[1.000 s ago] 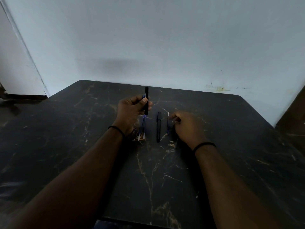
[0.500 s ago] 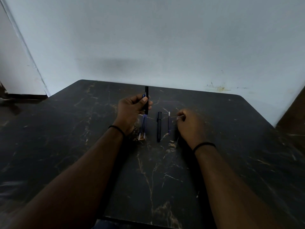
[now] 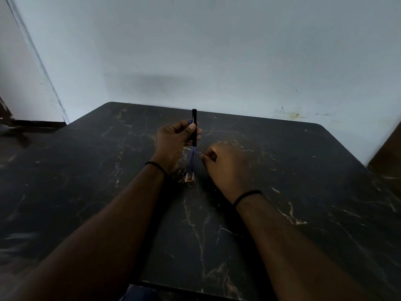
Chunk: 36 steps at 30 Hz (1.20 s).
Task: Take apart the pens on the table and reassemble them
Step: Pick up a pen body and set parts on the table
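Observation:
My left hand [image 3: 173, 140] grips a black pen barrel [image 3: 194, 124] upright above the table, with a small blue part [image 3: 190, 121] tucked beside it in the fingers. Below that hand two blue refills [image 3: 190, 168] lie on the dark marble table [image 3: 303, 192], white ends toward me. My right hand [image 3: 227, 168] sits just right of the refills, low over the table. Its thumb and forefinger are pinched together on what looks like a thin refill, barely visible. The black pen that lay beside the refills is hidden under this hand.
The table's far edge meets a pale wall [image 3: 217, 61]. A dark wooden object [image 3: 388, 146] stands at the right edge and a doorway gap [image 3: 13, 127] at the left. Both wrists wear black bands.
My right hand has moved left toward the barrel and now covers the black pen and the thin refill on the table. My left hand has held the barrel still.

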### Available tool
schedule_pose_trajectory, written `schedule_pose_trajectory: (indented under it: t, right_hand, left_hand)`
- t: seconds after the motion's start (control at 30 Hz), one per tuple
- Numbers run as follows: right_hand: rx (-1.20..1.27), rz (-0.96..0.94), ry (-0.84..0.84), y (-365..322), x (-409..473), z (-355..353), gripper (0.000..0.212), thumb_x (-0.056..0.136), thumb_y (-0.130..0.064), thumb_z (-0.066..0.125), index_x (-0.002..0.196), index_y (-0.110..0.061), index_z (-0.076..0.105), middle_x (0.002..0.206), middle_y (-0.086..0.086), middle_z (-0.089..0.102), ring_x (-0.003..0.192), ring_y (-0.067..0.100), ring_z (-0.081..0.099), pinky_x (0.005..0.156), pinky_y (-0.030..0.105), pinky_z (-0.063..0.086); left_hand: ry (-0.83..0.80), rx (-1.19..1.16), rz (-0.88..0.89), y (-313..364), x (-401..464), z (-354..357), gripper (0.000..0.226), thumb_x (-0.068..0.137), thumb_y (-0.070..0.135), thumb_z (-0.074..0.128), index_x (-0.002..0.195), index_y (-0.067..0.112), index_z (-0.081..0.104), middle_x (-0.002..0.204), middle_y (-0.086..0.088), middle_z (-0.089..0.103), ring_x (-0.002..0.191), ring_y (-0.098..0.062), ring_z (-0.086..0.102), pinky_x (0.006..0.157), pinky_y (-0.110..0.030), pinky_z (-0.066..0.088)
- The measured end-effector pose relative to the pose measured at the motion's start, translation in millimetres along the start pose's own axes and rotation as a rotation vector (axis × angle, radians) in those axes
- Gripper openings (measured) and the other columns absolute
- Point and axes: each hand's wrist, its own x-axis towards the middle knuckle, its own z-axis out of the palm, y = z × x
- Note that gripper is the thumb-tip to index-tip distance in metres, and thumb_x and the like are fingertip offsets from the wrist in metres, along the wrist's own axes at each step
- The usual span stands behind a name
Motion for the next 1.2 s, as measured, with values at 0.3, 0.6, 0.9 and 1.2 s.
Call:
schedule_pose_trajectory:
  t: [0.3, 0.6, 0.9, 1.2]
  right_hand:
    - [-0.193, -0.020, -0.082, -18.9, -0.3, 2.4, 0.027, 0.088, -0.047, 0.066, 0.097, -0.022, 0.073, 0.099, 0.003, 0.065, 0.094, 0.022, 0.059, 0.082, 0.038, 0.051]
    - [-0.317, 0.011, -0.074, -21.3, -3.4, -1.7, 0.038, 0.094, -0.051, 0.056, 0.095, -0.016, 0.071, 0.101, 0.009, 0.067, 0.097, 0.028, 0.061, 0.082, 0.040, 0.050]
    - [-0.404, 0.036, -0.053, -32.4, -4.4, -0.4, 0.026, 0.092, -0.039, 0.063, 0.098, -0.014, 0.069, 0.104, 0.010, 0.068, 0.098, 0.030, 0.064, 0.080, 0.039, 0.048]
    - [-0.526, 0.051, -0.126, -48.6, -3.9, -2.3, 0.025, 0.100, -0.016, 0.045, 0.105, -0.013, 0.069, 0.109, 0.012, 0.068, 0.105, 0.033, 0.063, 0.088, 0.042, 0.048]
  left_hand:
    - [0.008, 0.026, 0.005, 0.3, 0.3, -1.1, 0.018, 0.095, 0.010, 0.057, 0.107, 0.001, 0.068, 0.089, -0.012, 0.072, 0.075, -0.018, 0.070, 0.073, -0.032, 0.059]
    - [0.016, 0.023, -0.003, -1.1, 1.0, -2.2, 0.014, 0.095, 0.010, 0.058, 0.103, 0.006, 0.069, 0.089, -0.012, 0.072, 0.076, -0.019, 0.070, 0.072, -0.032, 0.058]
    - [0.024, 0.051, 0.007, 1.4, -1.0, -1.6, 0.012, 0.095, 0.012, 0.058, 0.097, 0.013, 0.070, 0.088, -0.008, 0.073, 0.077, -0.018, 0.070, 0.075, -0.036, 0.056]
    - [0.024, 0.053, 0.000, 2.4, -2.0, -0.5, 0.014, 0.096, 0.011, 0.057, 0.103, 0.007, 0.069, 0.090, -0.011, 0.072, 0.079, -0.021, 0.069, 0.081, -0.044, 0.054]
